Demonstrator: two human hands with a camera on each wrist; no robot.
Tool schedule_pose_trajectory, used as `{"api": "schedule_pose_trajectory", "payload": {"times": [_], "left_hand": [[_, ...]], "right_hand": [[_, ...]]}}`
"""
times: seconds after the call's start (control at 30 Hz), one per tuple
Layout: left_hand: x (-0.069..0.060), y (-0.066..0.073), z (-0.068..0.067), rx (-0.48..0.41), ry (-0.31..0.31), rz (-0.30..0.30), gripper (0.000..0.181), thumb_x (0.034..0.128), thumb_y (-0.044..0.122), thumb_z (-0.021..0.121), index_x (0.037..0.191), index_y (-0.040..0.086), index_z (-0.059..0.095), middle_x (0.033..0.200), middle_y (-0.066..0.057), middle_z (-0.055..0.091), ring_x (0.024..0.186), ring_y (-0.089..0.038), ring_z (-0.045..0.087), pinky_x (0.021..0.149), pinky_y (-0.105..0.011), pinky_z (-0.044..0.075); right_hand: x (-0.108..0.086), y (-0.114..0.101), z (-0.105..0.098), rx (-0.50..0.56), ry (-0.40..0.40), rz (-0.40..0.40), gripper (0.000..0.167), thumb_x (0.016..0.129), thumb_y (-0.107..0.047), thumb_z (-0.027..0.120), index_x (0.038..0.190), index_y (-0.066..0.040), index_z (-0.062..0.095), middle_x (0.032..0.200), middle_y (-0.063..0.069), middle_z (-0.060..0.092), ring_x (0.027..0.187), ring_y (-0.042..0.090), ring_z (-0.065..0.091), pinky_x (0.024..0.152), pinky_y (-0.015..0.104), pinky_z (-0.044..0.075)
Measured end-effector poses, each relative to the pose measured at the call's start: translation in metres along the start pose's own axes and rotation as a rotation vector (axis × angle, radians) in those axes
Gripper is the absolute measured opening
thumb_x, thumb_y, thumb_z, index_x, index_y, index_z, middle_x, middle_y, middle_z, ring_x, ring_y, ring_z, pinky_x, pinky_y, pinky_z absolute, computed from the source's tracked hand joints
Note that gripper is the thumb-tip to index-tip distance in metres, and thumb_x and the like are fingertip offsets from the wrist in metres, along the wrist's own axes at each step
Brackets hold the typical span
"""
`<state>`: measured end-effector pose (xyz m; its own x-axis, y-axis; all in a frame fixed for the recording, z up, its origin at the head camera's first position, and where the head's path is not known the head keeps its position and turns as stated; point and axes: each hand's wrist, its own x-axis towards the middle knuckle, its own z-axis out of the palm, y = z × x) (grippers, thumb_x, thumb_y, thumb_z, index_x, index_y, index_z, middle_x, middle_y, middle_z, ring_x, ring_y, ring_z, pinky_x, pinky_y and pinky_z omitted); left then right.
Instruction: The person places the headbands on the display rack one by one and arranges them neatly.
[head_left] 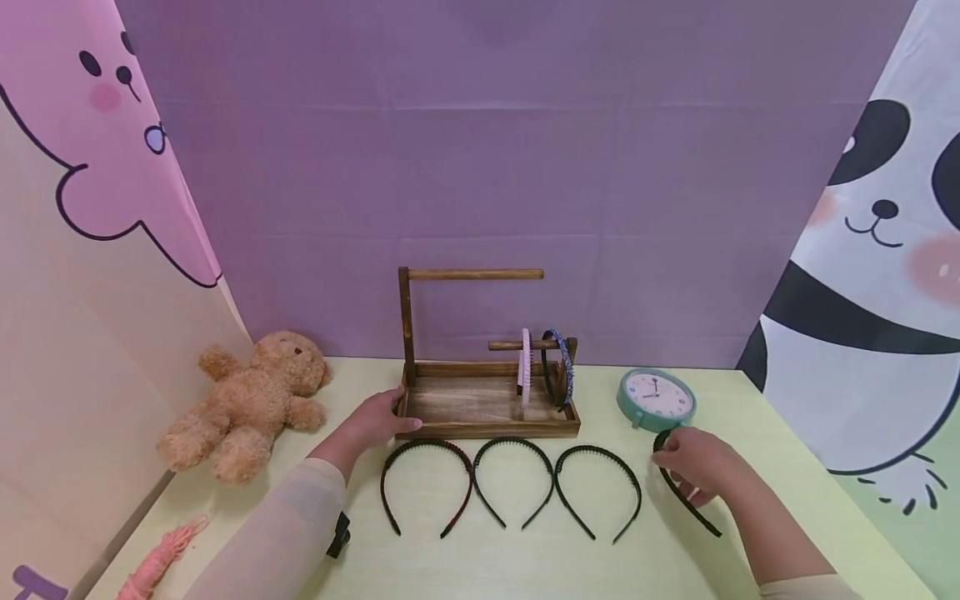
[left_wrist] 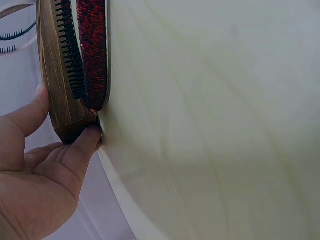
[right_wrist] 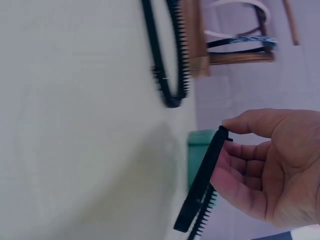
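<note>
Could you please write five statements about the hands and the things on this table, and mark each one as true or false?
1. The left hand grips the rack. True.
2. The right hand holds the clock. False: the right hand holds a black headband.
3. Three headbands lie in a row in front of the rack. True.
4. The pink headband and the blue headband hang on the upper bar. False: these two hang on the lower bar.
5. The bear lies to the left of the rack. True.
</note>
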<state>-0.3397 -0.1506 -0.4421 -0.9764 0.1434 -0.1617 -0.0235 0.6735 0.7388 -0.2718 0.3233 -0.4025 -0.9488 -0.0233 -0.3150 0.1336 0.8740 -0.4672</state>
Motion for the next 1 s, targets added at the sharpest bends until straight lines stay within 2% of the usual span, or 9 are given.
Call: {"api": "schedule_pose_trajectory", "payload": {"times": [0.17, 0.43, 0.73, 0.9, 1.0], "left_hand": [[0.0, 0.0, 0.0, 0.008, 0.003, 0.006, 0.079, 0.0936, 0.026, 0.068, 0.156, 0.004, 0.025, 0.157, -0.022, 0.03, 0.146, -0.041, 0.025, 0.117, -0.056, 0.026], [-0.001, 0.001, -0.001, -0.005, -0.008, -0.008, 0.079, 0.0937, 0.025, 0.068, 0.156, 0.005, 0.023, 0.158, -0.021, 0.029, 0.146, -0.042, 0.024, 0.117, -0.056, 0.025], [-0.002, 0.001, -0.001, -0.009, -0.006, -0.001, 0.079, 0.093, 0.025, 0.069, 0.155, 0.004, 0.025, 0.157, -0.023, 0.03, 0.145, -0.042, 0.025, 0.116, -0.055, 0.027], [0.0, 0.0, 0.001, -0.01, -0.002, 0.005, 0.078, 0.0935, 0.024, 0.068, 0.155, 0.004, 0.025, 0.156, -0.023, 0.032, 0.145, -0.041, 0.026, 0.116, -0.055, 0.028], [0.001, -0.001, 0.001, -0.005, 0.001, 0.003, 0.078, 0.0937, 0.024, 0.068, 0.155, 0.004, 0.025, 0.156, -0.023, 0.032, 0.145, -0.041, 0.027, 0.116, -0.055, 0.028]], "right_hand": [[-0.008, -0.007, -0.015, 0.061, 0.002, -0.028, 0.026, 0.098, -0.025, 0.056, 0.092, 0.0, 0.055, 0.083, 0.012, 0.058, 0.066, 0.021, 0.063, 0.057, 0.038, 0.059], [-0.025, -0.022, -0.031, 0.18, 0.015, -0.112, 0.025, 0.097, -0.024, 0.059, 0.092, 0.0, 0.054, 0.077, 0.009, 0.056, 0.069, 0.022, 0.06, 0.058, 0.036, 0.058], [-0.035, -0.036, -0.041, 0.249, 0.002, -0.237, 0.025, 0.099, -0.019, 0.057, 0.106, 0.005, 0.056, 0.086, 0.01, 0.058, 0.081, 0.022, 0.058, 0.073, 0.042, 0.06], [-0.037, -0.043, -0.045, 0.26, 0.04, -0.284, 0.027, 0.1, -0.018, 0.056, 0.113, 0.006, 0.056, 0.096, 0.011, 0.06, 0.089, 0.022, 0.058, 0.08, 0.043, 0.06], [-0.038, -0.048, -0.046, 0.254, 0.092, -0.295, 0.03, 0.101, -0.02, 0.056, 0.116, 0.005, 0.056, 0.102, 0.012, 0.061, 0.093, 0.022, 0.061, 0.081, 0.042, 0.06]]}}
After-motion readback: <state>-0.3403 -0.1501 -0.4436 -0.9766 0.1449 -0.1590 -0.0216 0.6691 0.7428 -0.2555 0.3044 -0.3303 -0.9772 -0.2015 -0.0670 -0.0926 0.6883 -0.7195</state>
